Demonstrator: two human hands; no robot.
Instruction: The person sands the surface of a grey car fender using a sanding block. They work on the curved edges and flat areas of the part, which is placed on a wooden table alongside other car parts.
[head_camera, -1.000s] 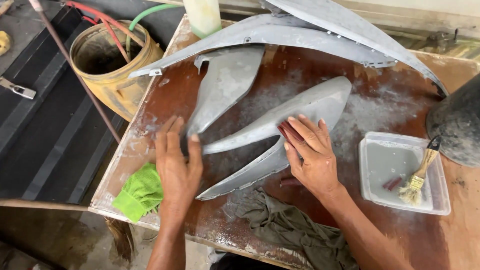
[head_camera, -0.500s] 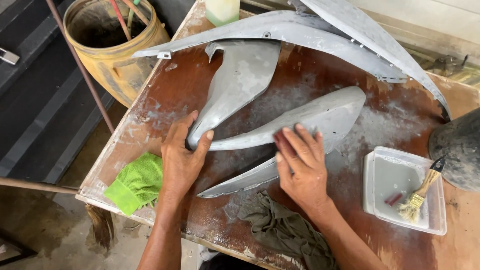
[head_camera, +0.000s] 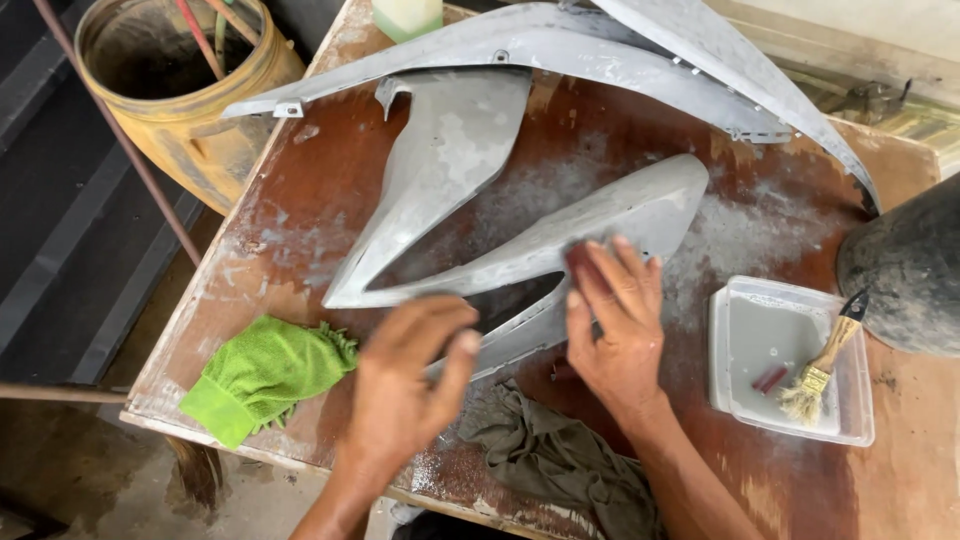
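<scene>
A grey, dusty, pointed body panel (head_camera: 620, 215) lies across a brown table (head_camera: 280, 230). My right hand (head_camera: 615, 330) lies flat on its middle, fingers pressing a small dark red sanding piece (head_camera: 578, 258) onto the surface. Blurred, my left hand (head_camera: 405, 385) is at the panel's lower left tip with the thumb apart from the fingers and nothing in it. A second grey curved panel (head_camera: 450, 150) lies just behind, touching the first.
Long grey panels (head_camera: 560, 50) span the back. A green cloth (head_camera: 265, 370) lies front left, a drab rag (head_camera: 560, 460) at the front edge. A clear tray (head_camera: 740, 400) with a brush (head_camera: 825, 365) sits right, beside a dark round object (head_camera: 910, 270). A yellow bucket (head_camera: 180, 130) stands left.
My left hand has slid right along the panel's lower tip and is now blurred. My right hand has shifted slightly up the panel. The view has moved closer.
</scene>
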